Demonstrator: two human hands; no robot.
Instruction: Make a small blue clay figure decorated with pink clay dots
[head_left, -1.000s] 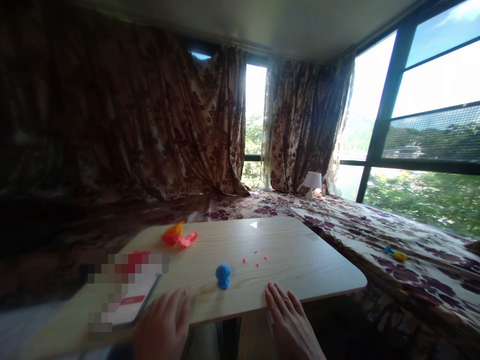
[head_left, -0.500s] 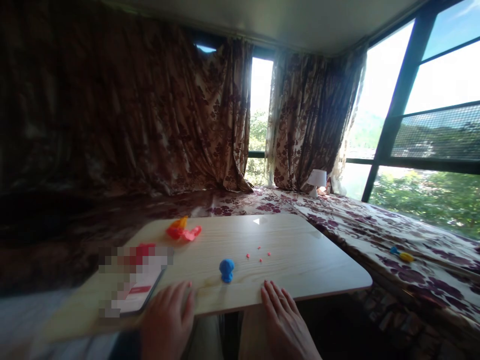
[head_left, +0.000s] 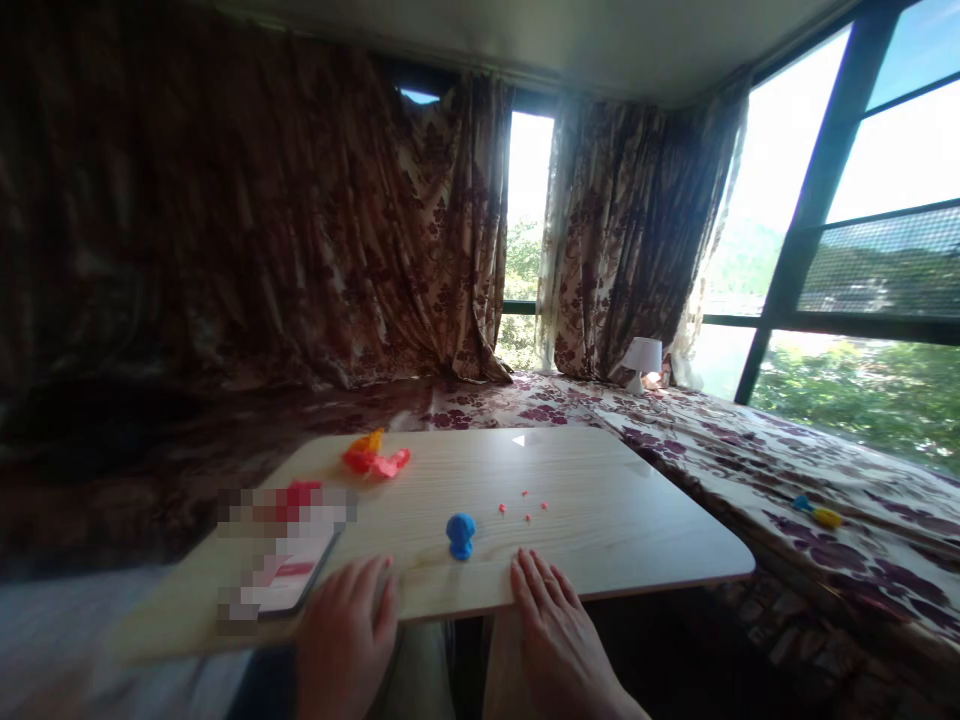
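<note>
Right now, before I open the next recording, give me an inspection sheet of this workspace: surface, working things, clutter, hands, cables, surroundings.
Surface: pale wood-grain table, with a small bright patch towards the far edge.
Working things: blue lump, rounded on top, standing just beyond the gap between the hands; four small pink bits lie scattered farther back.
Clutter: crumpled red-and-orange piece at the far left; flat device, partly pixelated, beside the left hand.
Hands: left hand and right hand at the near edge, nothing visible in either.
Cables: nothing seen.
Surroundings: floral curtains, windows, white lamp, and a floral cover bearing a blue-and-yellow item.
</note>
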